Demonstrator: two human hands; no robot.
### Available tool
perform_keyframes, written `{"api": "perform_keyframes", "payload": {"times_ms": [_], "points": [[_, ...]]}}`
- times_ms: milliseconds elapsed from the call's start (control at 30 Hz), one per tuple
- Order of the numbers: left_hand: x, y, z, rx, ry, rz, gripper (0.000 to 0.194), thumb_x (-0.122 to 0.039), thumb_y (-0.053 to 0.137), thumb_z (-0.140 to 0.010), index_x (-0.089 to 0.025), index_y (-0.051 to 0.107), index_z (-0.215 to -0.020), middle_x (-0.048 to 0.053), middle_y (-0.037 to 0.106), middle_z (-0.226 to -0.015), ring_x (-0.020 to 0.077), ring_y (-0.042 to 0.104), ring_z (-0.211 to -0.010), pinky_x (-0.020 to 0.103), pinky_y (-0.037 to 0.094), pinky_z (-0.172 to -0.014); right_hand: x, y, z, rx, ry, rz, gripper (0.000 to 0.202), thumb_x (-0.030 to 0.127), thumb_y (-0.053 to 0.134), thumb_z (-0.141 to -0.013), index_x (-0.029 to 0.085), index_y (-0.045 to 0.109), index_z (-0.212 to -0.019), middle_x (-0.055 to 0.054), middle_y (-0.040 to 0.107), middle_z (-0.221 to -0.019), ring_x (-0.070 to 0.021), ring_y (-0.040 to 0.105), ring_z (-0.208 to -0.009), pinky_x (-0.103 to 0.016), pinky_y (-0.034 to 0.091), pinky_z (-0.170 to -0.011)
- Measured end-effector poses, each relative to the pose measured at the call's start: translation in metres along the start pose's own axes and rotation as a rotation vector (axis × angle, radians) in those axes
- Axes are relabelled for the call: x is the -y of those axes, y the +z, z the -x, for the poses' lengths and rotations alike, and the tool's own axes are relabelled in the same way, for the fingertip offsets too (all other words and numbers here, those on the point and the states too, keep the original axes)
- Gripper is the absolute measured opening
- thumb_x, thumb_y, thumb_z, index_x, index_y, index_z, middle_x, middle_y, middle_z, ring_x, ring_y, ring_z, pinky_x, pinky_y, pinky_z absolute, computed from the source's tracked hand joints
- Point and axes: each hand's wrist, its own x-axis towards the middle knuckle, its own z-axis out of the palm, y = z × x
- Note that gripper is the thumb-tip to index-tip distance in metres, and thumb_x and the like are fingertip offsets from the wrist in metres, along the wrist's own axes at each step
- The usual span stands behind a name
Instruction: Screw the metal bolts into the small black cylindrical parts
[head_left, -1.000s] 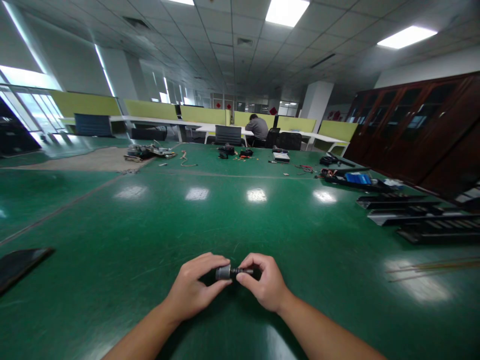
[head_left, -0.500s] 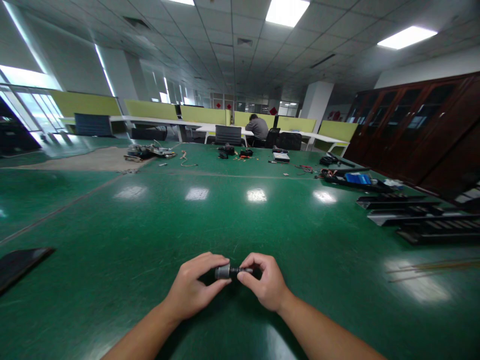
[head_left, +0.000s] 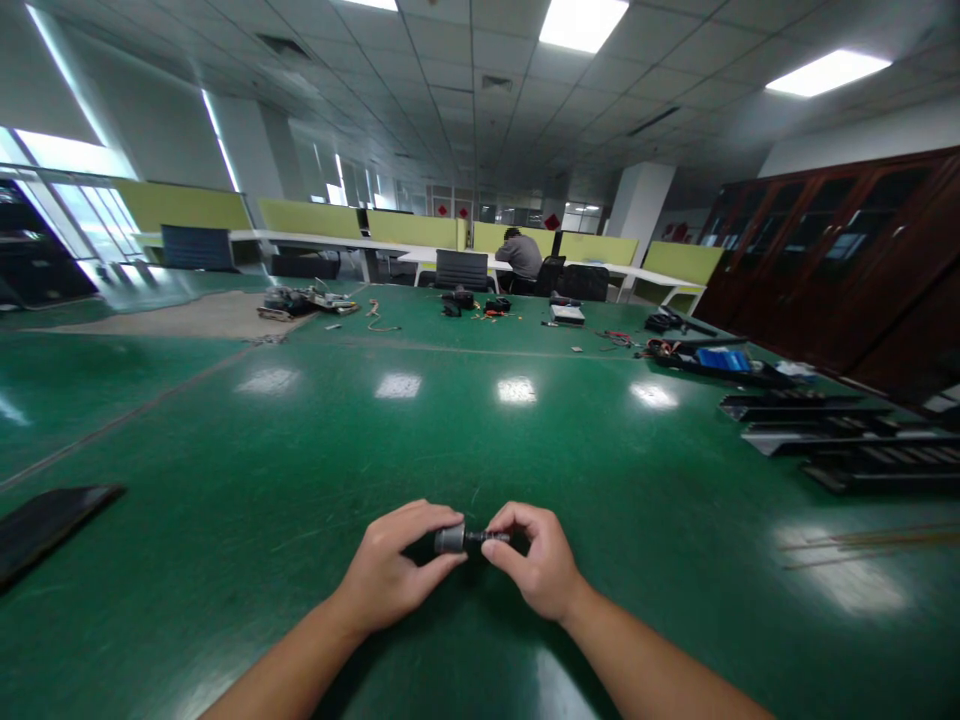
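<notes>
A small part with a grey metal cylinder (head_left: 451, 540) and a thin dark ridged shaft (head_left: 475, 538) lies level between my hands, just above the green table. My left hand (head_left: 397, 560) grips the cylinder end between thumb and fingers. From the other side, my right hand (head_left: 541, 562) pinches the shaft with thumb and forefinger, its remaining fingers curled in. The shaft's tip shows a little past the right thumb. Finer details of the part are too small to make out.
A dark flat plate (head_left: 56, 525) lies at the left edge. Black metal channels (head_left: 832, 440) and thin rods (head_left: 862, 540) lie at the right. Farther back are a blue item in a black tray (head_left: 724, 358), tools and wires. A person (head_left: 521, 255) sits beyond the table.
The whole view has shifted slightly, with the scene sitting a little farther right. Both hands keep nearly the same hold on the part.
</notes>
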Motion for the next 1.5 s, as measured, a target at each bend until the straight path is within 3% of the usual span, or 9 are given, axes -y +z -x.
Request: {"api": "perform_keyframes", "payload": {"times_ms": [1067,1500], "points": [[0.0058,-0.0009,0.0015,-0.029,-0.033,-0.062,0.036,-0.028,0.076,-0.080,-0.022,0.067,-0.114,0.008,0.071,-0.106,0.0228,0.067,-0.099,0.037,0.056,-0.090,-0.0026,-0.0031,-0.0015,-0.022,0.021,-0.041,0.012,0.029,0.069,-0.083,0.018,0.067,-0.080,-0.001,0.063,-0.071,-0.0168,0.057,-0.068,-0.028,0.043,-0.065],[0.0039,-0.0023,-0.0008,-0.044,-0.051,-0.041,0.035,-0.025,0.076,-0.080,-0.025,0.066,-0.113,0.004,0.070,-0.106,0.0201,0.066,-0.099,0.034,0.054,-0.090,-0.0017,-0.0039,-0.0022,-0.024,0.032,-0.081,0.012,0.029,0.067,-0.084,0.017,0.066,-0.082,-0.001,0.061,-0.072,-0.0166,0.056,-0.068,-0.028,0.042,-0.065]]}}
